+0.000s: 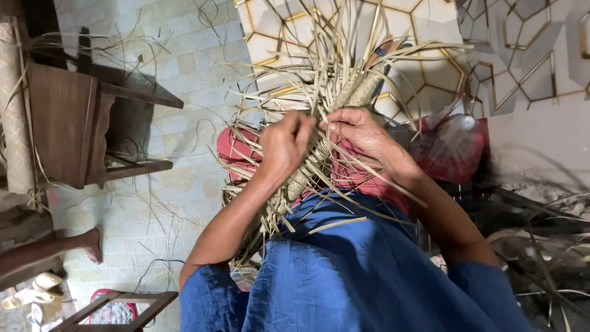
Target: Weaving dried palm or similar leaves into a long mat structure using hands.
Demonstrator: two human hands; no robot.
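Note:
A narrow woven piece of pale dried leaf strips (344, 110) runs diagonally from my lap up toward the far side, with many loose strips fanning out from its upper end. My left hand (284, 147) grips the woven part near its middle, fingers curled around it. My right hand (359, 132) pinches strips just beside the left hand, on the right edge of the weave. Both forearms come out of blue sleeves (369, 270). The lower part of the woven piece is partly hidden behind my left wrist.
A dark wooden stool (80, 129) lies on the tiled floor at left, beside a rolled woven mat (15, 117). Another person's foot (89, 243) shows at lower left. A red plastic bag (455, 147) sits at right. Loose strips litter the floor (553, 258).

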